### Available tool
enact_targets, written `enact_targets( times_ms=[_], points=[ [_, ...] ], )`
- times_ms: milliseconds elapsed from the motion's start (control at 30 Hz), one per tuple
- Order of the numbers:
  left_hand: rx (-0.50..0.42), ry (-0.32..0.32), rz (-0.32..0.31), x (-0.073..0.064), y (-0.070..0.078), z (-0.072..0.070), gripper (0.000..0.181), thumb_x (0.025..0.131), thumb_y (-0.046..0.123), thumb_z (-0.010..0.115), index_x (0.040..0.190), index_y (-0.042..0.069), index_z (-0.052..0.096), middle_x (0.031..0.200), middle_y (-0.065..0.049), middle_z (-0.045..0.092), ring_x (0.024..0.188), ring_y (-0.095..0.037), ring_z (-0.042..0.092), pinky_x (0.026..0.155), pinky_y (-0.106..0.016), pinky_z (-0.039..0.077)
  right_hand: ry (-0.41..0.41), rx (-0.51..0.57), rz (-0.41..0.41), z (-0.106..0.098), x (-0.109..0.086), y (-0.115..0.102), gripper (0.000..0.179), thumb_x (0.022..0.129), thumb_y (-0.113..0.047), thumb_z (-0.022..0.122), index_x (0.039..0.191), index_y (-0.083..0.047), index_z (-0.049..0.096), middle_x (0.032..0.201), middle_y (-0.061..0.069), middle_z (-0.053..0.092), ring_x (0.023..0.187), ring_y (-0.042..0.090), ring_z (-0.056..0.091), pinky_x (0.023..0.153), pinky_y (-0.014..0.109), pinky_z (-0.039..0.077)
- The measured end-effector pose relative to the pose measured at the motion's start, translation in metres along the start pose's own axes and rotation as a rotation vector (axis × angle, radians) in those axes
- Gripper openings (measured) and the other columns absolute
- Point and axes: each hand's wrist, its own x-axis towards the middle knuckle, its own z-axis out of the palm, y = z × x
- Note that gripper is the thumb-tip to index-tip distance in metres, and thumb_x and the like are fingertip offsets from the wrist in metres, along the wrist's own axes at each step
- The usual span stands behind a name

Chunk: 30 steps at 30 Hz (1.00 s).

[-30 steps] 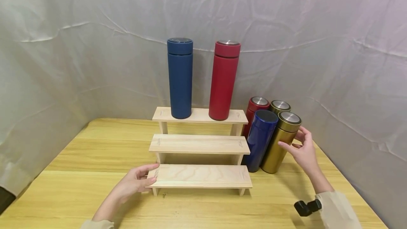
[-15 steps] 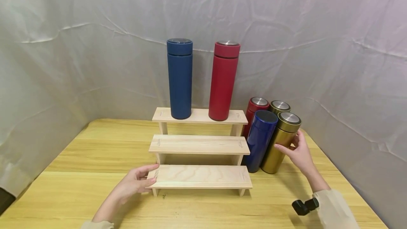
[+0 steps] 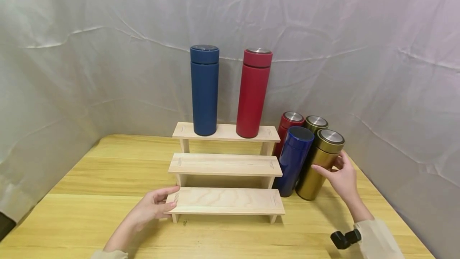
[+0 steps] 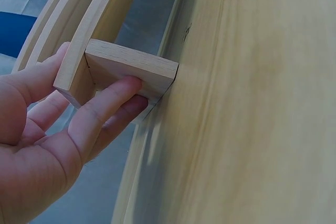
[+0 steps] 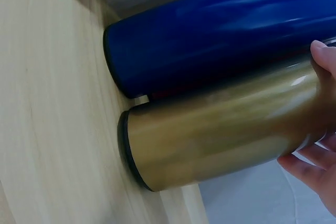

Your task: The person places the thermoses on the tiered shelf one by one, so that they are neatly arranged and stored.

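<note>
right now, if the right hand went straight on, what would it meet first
Probably the front gold bottle, since its fingers and thumb are on it; what comes behind is unclear in depth.

Wooden table [image 3: 108,175], tiered stand [image 3: 225,164] at centre.
Right of stand: short blue bottle [image 3: 294,163] and gold bottle [image 3: 314,177] near, short red bottle [image 3: 283,134] and olive-gold bottle [image 3: 314,125] far.

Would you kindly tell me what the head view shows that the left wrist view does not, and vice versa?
Only the head view shows the right hand, the front gold bottle it grips, the glossy blue bottle, the small red bottle and the rear gold bottle.

Only the left wrist view shows fingers against the broad face of a stand leg.

Both show the left hand gripping the wooden stand, plus the tall red bottle and tall blue bottle.
</note>
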Motion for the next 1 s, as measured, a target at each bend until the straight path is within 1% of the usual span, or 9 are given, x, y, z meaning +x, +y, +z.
enact_targets(
  times_ms=[233,533,567,600,667,767,800,900,1000],
  points=[
    [-0.008,0.002,-0.003,0.000,-0.002,-0.001,0.059,0.086,0.013,0.060,0.131,-0.011,0.030,0.131,-0.038,0.024,0.103,-0.032,0.048,0.082,-0.047,0.048,0.059,-0.025,0.024,-0.009,-0.005,-0.004,0.076,0.056,-0.022,0.086,0.122,-0.028,0.049,0.096,0.001,0.062,0.082,0.012,0.059,0.058,0.016,0.050],
    [-0.003,0.002,-0.001,0.000,-0.001,0.000,0.059,0.086,0.013,0.059,0.132,-0.011,0.030,0.132,-0.038,0.022,0.104,-0.033,0.047,0.082,-0.048,0.048,0.056,-0.035,0.017,-0.023,-0.002,-0.004,0.077,0.057,-0.019,0.085,0.124,-0.027,0.049,0.097,0.002,0.064,0.082,0.013,0.060,0.058,0.018,0.051],
    [-0.003,0.002,-0.002,0.000,-0.001,0.000,0.059,0.086,0.013,0.059,0.132,-0.011,0.029,0.132,-0.038,0.023,0.103,-0.033,0.048,0.082,-0.048,0.048,0.054,-0.031,0.029,-0.025,-0.003,-0.016,0.076,0.057,-0.018,0.085,0.124,-0.026,0.049,0.097,0.003,0.064,0.082,0.012,0.060,0.058,0.018,0.051],
    [-0.003,0.002,-0.003,0.000,-0.001,-0.001,0.059,0.086,0.013,0.059,0.132,-0.011,0.029,0.132,-0.038,0.023,0.103,-0.033,0.048,0.082,-0.047,0.048,0.051,-0.035,0.051,-0.026,-0.005,-0.037,0.075,0.058,-0.016,0.085,0.124,-0.023,0.049,0.097,0.003,0.064,0.082,0.013,0.060,0.058,0.017,0.051],
    [-0.003,0.000,-0.002,0.000,-0.001,-0.001,0.059,0.086,0.013,0.059,0.131,-0.011,0.029,0.132,-0.038,0.022,0.103,-0.033,0.048,0.082,-0.047,0.048,0.052,-0.033,0.079,-0.027,-0.011,-0.088,0.072,0.059,-0.013,0.084,0.122,-0.018,0.050,0.094,0.000,0.063,0.080,0.009,0.059,0.058,0.015,0.050],
    [-0.005,-0.001,-0.001,0.000,-0.001,-0.001,0.059,0.086,0.013,0.059,0.132,-0.011,0.029,0.132,-0.038,0.022,0.104,-0.033,0.047,0.082,-0.047,0.048,0.052,-0.017,0.119,-0.029,-0.022,-0.175,0.064,0.061,-0.005,0.082,0.117,-0.012,0.051,0.088,-0.008,0.061,0.078,0.004,0.057,0.058,0.011,0.047],
    [-0.005,0.000,0.000,0.000,-0.001,0.000,0.059,0.086,0.013,0.059,0.132,-0.011,0.029,0.132,-0.038,0.022,0.104,-0.034,0.047,0.082,-0.047,0.048,0.051,-0.012,0.126,-0.029,-0.024,-0.193,0.061,0.062,-0.003,0.081,0.115,-0.011,0.052,0.087,-0.011,0.060,0.077,0.002,0.056,0.058,0.010,0.047],
    [-0.003,0.002,0.002,0.000,-0.001,0.000,0.059,0.086,0.012,0.059,0.131,-0.011,0.029,0.133,-0.038,0.021,0.104,-0.035,0.047,0.082,-0.047,0.048,0.054,0.011,0.130,-0.031,-0.027,-0.217,0.058,0.062,0.002,0.079,0.112,-0.012,0.053,0.083,-0.017,0.059,0.075,-0.001,0.055,0.058,0.008,0.046],
    [-0.001,0.001,0.003,0.000,0.000,0.000,0.059,0.086,0.012,0.059,0.131,-0.011,0.029,0.133,-0.038,0.021,0.104,-0.035,0.047,0.082,-0.047,0.048,0.068,0.011,0.128,-0.031,-0.028,-0.224,0.057,0.061,0.004,0.079,0.111,-0.010,0.055,0.082,-0.016,0.060,0.074,0.000,0.056,0.057,0.009,0.046]
  ],
)
